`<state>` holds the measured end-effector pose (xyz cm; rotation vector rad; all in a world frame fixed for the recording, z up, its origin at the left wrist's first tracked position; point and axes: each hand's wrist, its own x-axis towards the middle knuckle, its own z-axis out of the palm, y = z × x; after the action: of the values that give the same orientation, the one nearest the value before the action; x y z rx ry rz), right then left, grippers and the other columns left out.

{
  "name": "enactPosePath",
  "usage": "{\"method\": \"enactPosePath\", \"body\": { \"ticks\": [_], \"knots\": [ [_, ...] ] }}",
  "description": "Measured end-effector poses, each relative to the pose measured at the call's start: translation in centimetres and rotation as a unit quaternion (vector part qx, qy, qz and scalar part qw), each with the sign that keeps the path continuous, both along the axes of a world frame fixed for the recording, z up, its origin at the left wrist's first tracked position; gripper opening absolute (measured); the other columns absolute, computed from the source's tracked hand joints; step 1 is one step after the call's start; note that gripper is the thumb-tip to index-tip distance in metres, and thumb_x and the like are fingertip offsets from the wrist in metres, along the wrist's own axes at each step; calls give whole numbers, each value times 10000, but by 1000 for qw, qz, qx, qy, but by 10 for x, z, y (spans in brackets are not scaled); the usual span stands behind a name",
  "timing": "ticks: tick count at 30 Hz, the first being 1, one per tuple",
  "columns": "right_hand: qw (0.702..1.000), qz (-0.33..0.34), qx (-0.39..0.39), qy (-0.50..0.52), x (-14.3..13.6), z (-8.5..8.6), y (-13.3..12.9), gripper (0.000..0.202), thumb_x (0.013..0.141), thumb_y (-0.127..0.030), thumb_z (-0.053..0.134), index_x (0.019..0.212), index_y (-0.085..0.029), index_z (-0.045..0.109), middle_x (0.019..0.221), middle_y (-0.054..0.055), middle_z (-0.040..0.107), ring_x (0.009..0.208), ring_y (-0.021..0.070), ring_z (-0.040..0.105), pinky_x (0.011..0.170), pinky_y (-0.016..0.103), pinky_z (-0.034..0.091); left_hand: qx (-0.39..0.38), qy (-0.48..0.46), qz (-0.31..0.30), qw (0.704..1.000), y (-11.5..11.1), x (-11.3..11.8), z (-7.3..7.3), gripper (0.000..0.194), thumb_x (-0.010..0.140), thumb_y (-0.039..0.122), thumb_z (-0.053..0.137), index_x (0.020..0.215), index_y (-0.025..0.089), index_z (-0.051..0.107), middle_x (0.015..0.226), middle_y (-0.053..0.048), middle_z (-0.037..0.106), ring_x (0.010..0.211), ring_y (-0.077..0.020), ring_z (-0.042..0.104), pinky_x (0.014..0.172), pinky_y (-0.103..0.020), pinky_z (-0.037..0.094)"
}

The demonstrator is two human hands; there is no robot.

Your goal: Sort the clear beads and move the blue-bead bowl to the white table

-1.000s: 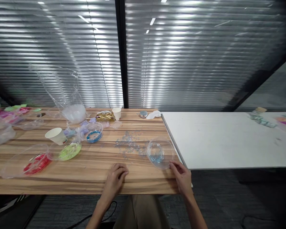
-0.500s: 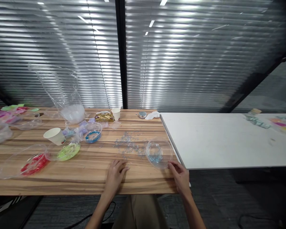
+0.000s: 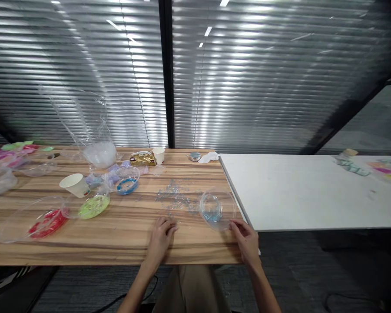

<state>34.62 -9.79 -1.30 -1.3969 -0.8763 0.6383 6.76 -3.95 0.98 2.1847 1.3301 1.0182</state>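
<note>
A long wooden table (image 3: 124,237) with striped grain runs from the left of the view to a straight right edge, where a white table (image 3: 313,195) butts against it at the same height. Behind both hangs a wall of closed horizontal blinds (image 3: 247,87) catching ceiling-light reflections, split by a dark vertical post (image 3: 167,74). Dark carpet (image 3: 329,269) shows below the near edges.

The left hand (image 3: 159,241) lies palm down near the near edge of the wooden table, fingers loosely curled and gathered at the tips; whether they pinch anything is too small to tell. Just beyond its fingertips a scatter of small clear beads (image 3: 176,199) spreads over the wood. The right hand (image 3: 246,241) rests at the near right corner, fingers bent, their tips touching the near rim of a clear plastic bowl (image 3: 226,213) that holds some blue beads and sits just beside the right edge.

Toward the left end lie a clear dish with red pieces (image 3: 47,221), another with green pieces (image 3: 94,205), and a clear bowl with blue pieces (image 3: 127,180). A white paper cup (image 3: 74,185) lies tipped on its side near them. Along the far edge stand a tall crumpled clear bag (image 3: 91,130), a small paper cup (image 3: 158,155), a gold packet (image 3: 142,160), a small round tin (image 3: 195,156) and a white crumpled tissue (image 3: 208,157). Coloured bags sit at the far left corner, and more coloured items lie blurred at the far right of the white table.
</note>
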Motion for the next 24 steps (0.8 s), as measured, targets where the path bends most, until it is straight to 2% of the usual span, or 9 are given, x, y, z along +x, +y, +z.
{"method": "enactPosePath", "body": {
  "ticks": [4, 10, 18, 24],
  "knots": [
    [1000, 2, 0, 0, 0, 1, 0, 289, 708, -427, 692, 834, -167, 704, 839, 72, 695, 756, 202, 642, 729, 336, 539, -11, -11, -18, 1000, -4, -11, -1, 190, 832, 251, 605, 998, 195, 677, 947, -74, 656, 918, -240, 608, 811, -387, 508],
    [1000, -2, -2, 2, 0, 0, 0, 290, 701, -430, 694, 820, -165, 701, 831, 81, 697, 744, 213, 645, 732, 358, 545, -30, -18, -14, 999, -7, -20, -6, 224, 827, 300, 616, 1014, 192, 675, 949, -80, 645, 900, -236, 614, 776, -379, 524],
    [1000, -1, 0, -9, 0, 1, 0, 295, 715, -436, 685, 839, -168, 707, 836, 83, 695, 728, 208, 641, 710, 347, 545, -3, 4, -14, 1000, 2, -1, 8, 212, 880, 272, 531, 848, 190, 725, 821, -79, 612, 806, -224, 589, 725, -349, 495],
    [1000, 1, 3, -10, -1, 3, 0, 292, 718, -426, 683, 844, -164, 707, 828, 81, 693, 723, 205, 639, 712, 348, 543, 9, 36, -1, 999, 5, 3, 7, 197, 855, 198, 530, 741, 178, 689, 769, -71, 585, 772, -227, 566, 692, -345, 476]
  ]
}}
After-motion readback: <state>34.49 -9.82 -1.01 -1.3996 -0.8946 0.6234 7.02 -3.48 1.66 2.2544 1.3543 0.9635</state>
